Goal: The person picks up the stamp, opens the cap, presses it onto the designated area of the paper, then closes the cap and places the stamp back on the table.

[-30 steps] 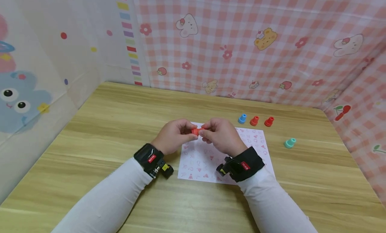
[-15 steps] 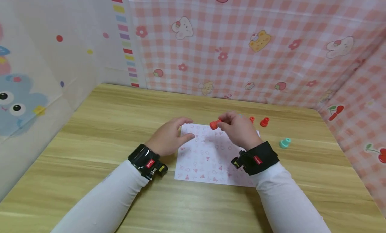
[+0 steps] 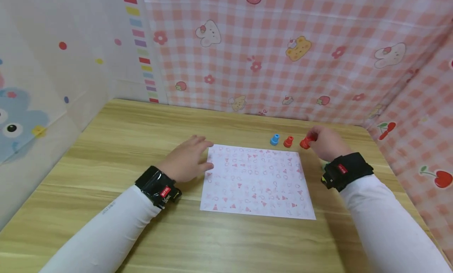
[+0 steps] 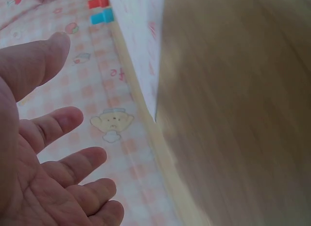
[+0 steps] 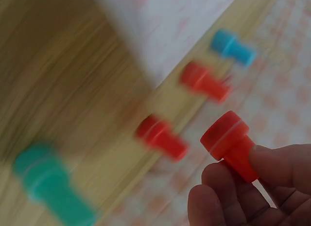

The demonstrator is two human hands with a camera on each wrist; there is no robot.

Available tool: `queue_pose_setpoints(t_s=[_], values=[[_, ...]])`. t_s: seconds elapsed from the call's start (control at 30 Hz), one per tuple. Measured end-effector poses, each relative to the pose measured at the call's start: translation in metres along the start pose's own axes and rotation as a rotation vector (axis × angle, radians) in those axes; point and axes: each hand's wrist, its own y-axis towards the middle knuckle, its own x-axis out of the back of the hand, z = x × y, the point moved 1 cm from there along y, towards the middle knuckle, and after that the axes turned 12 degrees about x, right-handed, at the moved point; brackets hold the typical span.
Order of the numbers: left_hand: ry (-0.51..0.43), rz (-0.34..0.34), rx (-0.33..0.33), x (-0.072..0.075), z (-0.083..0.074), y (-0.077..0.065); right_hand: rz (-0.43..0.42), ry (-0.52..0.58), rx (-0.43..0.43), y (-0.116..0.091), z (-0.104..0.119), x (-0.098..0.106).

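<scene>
My right hand [image 3: 327,141] pinches a red stamp [image 5: 231,138] between thumb and fingers, above the right back part of the table. Close by in the right wrist view stand two more red stamps, one nearer [image 5: 163,136] and one farther [image 5: 204,80]. A blue stamp [image 3: 275,140] is at the end of that row, and a green stamp [image 5: 51,180] lies under my right wrist, mostly hidden in the head view. My left hand [image 3: 187,159] holds nothing. Its fingers are spread near the left edge of a white paper [image 3: 262,178] printed with small red shapes.
The wooden table [image 3: 170,233] carries the paper at its middle. A pink checked cloth [image 3: 233,49] hangs along the back and right, and a white patterned cloth [image 3: 81,80] along the left.
Both hands were on the red stamp over the paper. The left let go and drew left, fingers spreading, while the right carried the stamp rightward to the row of stamps.
</scene>
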Motion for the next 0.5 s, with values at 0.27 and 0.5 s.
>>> queue_pose_setpoints(t_s=[0.27,0.5], values=[[0.039,0.027,0.015,0.001,0.016,-0.002,0.071,-0.04,-0.073,0.001,-0.035,0.011],[0.038,0.036,0.034,0.004,0.023,-0.004,0.084,-0.064,-0.096,-0.001,-0.048,0.013]])
